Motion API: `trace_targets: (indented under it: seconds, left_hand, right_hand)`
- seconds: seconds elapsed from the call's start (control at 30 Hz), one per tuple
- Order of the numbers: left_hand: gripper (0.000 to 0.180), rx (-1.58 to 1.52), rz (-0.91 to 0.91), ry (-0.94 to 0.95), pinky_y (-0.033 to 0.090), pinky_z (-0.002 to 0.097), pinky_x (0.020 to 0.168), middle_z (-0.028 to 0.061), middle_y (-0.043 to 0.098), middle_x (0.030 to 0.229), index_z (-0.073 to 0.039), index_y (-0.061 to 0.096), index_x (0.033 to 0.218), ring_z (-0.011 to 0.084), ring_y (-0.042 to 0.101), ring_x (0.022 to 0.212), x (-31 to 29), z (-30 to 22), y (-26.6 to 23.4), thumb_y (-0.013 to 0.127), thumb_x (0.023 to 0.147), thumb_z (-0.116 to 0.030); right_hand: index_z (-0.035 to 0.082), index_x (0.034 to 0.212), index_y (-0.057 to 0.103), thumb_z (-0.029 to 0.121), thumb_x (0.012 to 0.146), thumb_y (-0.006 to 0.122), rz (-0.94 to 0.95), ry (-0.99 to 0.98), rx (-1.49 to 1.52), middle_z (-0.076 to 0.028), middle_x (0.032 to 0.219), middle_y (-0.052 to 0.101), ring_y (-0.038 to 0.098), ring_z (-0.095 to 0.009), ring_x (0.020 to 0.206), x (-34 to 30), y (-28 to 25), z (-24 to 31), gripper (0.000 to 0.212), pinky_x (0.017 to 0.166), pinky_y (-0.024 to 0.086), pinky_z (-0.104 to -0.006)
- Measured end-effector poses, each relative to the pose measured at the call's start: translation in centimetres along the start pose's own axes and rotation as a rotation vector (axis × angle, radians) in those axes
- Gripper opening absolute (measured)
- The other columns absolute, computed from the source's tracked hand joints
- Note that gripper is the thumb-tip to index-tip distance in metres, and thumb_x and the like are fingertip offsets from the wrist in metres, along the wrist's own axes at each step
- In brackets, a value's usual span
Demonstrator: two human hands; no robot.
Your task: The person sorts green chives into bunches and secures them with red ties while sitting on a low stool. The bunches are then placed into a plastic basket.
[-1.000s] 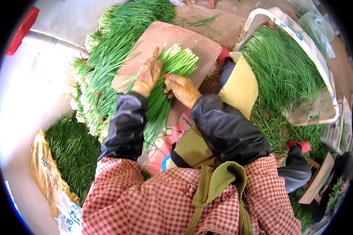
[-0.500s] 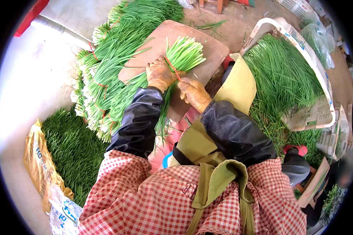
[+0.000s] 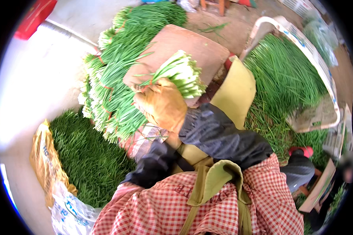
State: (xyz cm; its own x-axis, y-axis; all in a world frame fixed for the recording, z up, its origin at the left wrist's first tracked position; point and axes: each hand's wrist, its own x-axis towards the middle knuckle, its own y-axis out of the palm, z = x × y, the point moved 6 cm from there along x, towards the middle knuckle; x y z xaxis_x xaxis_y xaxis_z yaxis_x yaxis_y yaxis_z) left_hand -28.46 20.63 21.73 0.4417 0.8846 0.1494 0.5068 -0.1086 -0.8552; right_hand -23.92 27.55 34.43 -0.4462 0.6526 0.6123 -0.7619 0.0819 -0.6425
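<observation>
My right hand, in a stained tan glove, is closed around a bundle of garlic chives over a brown board. The bundle's pale cut ends point up and right, and a bit of red tie shows beside my fingers. My left hand is drawn back near my lap below the right wrist. Its fingers are hidden by the right arm, so what it holds cannot be seen. Left of the board lies a pile of tied chive bundles, pale ends facing left.
At right a white plastic crate lies tilted, with loose chives spilling from it. Lower left, a yellow sack holds dark greens, beside a clear plastic bag. A person's leg shows at lower right; a wooden stool stands far off.
My left hand has let go of the bundle and pulled back toward my lap. My right hand has moved left from the red tie and now grips the bundle, its cut ends slightly lower.
</observation>
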Motion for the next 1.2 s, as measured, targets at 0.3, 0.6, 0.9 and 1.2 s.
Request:
trace_targets:
  seconds: [0.3, 0.6, 0.9, 1.2]
  left_hand:
    - [0.048, -0.674, -0.238, -0.303, 0.034, 0.0372, 0.104, 0.0122, 0.05, 0.128, -0.001, 0.042, 0.132, 0.0241, 0.046, 0.116, 14.6, 5.6, -4.8, 0.049, 0.093, -0.026]
    - [0.048, -0.972, -0.179, -0.472, 0.033, 0.0345, 0.105, 0.0118, 0.048, 0.13, -0.003, 0.039, 0.136, 0.0222, 0.044, 0.119, 18.1, 7.5, -4.8, 0.044, 0.096, -0.03]
    - [0.049, -1.123, -0.087, -0.485, 0.033, 0.0319, 0.106, 0.0113, 0.047, 0.133, -0.006, 0.035, 0.139, 0.0202, 0.043, 0.121, 23.2, 9.5, -9.7, 0.039, 0.098, -0.033]
    - [0.087, 0.597, 0.167, -0.225, 0.036, 0.0491, 0.1, 0.0302, 0.048, 0.124, 0.006, 0.034, 0.129, 0.0406, 0.047, 0.118, 14.8, 7.6, -7.9, 0.065, 0.07, -0.05]
  right_hand:
    - [0.007, 0.112, 0.058, 0.013, 0.086, 0.058, -0.43, 0.148, -0.317, -0.007, 0.085, 0.068, 0.065, -0.025, 0.078, 1.0, -8.4, -6.9, 0.027, 0.081, 0.043, -0.0424]
    - [0.003, 0.101, 0.058, 0.022, 0.089, 0.054, -0.689, 0.683, 0.773, -0.017, 0.088, 0.062, 0.06, -0.032, 0.081, -0.7, -0.5, -19.1, 0.023, 0.072, 0.046, -0.0389]
    - [0.003, 0.118, 0.053, 0.025, 0.091, 0.052, -0.634, 0.889, 1.4, -0.007, 0.106, 0.062, 0.059, -0.019, 0.092, -1.6, 2.9, -19.6, 0.034, 0.08, 0.048, -0.0315]
    - [0.003, 0.102, 0.056, 0.019, 0.093, 0.039, -0.747, 1.597, 1.74, -0.014, 0.104, 0.063, 0.062, -0.028, 0.089, -10.8, 14.7, -17.7, 0.025, 0.082, 0.051, -0.0447]
